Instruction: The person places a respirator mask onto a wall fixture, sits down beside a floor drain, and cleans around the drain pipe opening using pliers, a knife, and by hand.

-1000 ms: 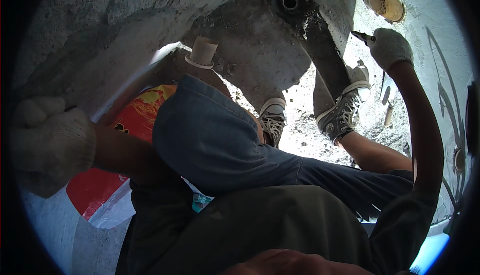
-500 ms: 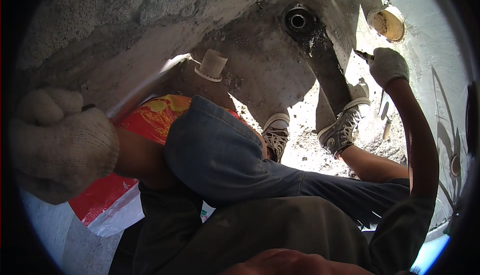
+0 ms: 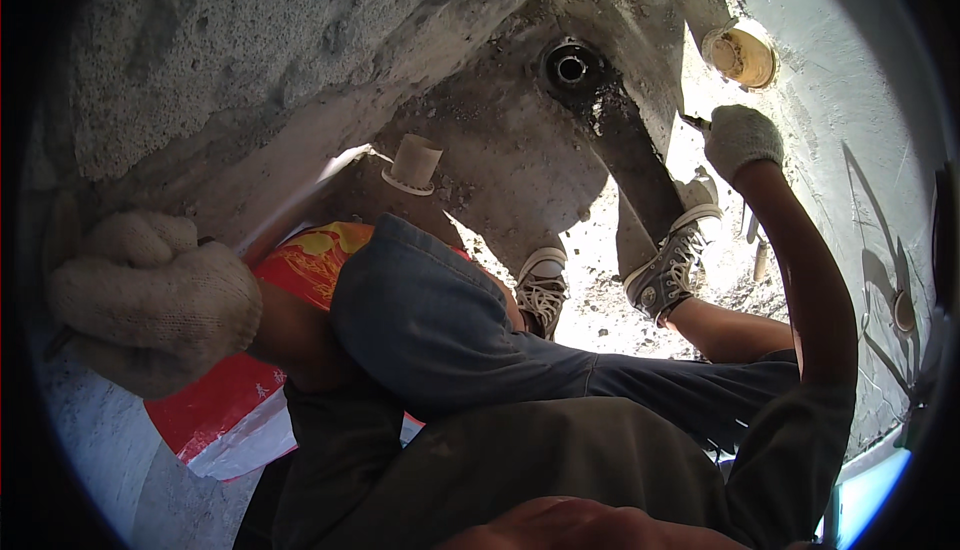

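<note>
My left hand (image 3: 160,300), in a white knit glove, is closed around a tool (image 3: 62,225) at the far left, mostly hidden by the fingers. My gloved right hand (image 3: 742,138) grips a small dark tool (image 3: 697,122), pointed leftward beside the sunlit wall edge, below a yellowish round pipe opening (image 3: 740,57). To its left a dark drain opening (image 3: 572,69) sits at the head of a dark channel (image 3: 640,180). A pale pipe stub with a flange (image 3: 414,163) stands left of the channel. Another tool (image 3: 760,262) lies near my right shoe (image 3: 665,275).
Rough concrete (image 3: 250,60) rises at upper left, and a smooth pale wall (image 3: 850,100) curves along the right. A red plastic sack (image 3: 210,415) lies under my left arm. My left shoe (image 3: 540,295) rests on rubble-strewn, sunlit floor (image 3: 590,325).
My right hand has moved down and slightly left with its tool. My left hand has shifted rightward. The view has shifted, showing more of the upper concrete.
</note>
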Demonstrator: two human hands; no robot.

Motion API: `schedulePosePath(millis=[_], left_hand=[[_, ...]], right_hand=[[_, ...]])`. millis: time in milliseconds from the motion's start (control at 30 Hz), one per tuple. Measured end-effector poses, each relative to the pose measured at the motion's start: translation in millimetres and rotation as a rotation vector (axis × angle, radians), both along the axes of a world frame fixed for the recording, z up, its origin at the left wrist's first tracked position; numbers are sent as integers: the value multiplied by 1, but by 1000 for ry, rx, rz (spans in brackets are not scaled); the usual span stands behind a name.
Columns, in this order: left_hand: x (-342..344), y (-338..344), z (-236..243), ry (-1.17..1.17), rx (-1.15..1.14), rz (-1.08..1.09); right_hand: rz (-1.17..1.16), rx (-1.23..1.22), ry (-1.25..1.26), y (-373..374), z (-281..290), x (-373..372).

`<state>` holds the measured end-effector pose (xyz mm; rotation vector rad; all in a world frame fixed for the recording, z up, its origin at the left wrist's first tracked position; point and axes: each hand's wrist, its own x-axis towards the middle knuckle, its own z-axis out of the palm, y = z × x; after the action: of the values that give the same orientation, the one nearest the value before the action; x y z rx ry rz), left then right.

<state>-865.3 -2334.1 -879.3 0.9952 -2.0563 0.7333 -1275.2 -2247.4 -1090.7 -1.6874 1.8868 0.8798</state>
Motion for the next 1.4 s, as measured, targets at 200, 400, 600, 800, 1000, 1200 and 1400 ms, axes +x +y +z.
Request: schedulePosePath(millis=[200,400,600,800,1000,1200,1400], left_hand=[[2,4,1,-396,-334,357],[29,0,13,-836,-684,428],[24,2,12,-609,-359,293],[7,1,8,-469,-202,222],[3,3,7,-505,-291,312],[2,4,4,-537,-364,388],[1,0,2,-593,-399,456]], right_hand=[[2,12,-28,-2,1,0],[29,-58,-26,-1,2,1],[51,-1,-4,-1,4,4],[47,-3,-31,-3,1,0],[29,16,-27,-4,1,3],[29,6,-39,1,0,2],[17,27,-22,-7,4,3]])
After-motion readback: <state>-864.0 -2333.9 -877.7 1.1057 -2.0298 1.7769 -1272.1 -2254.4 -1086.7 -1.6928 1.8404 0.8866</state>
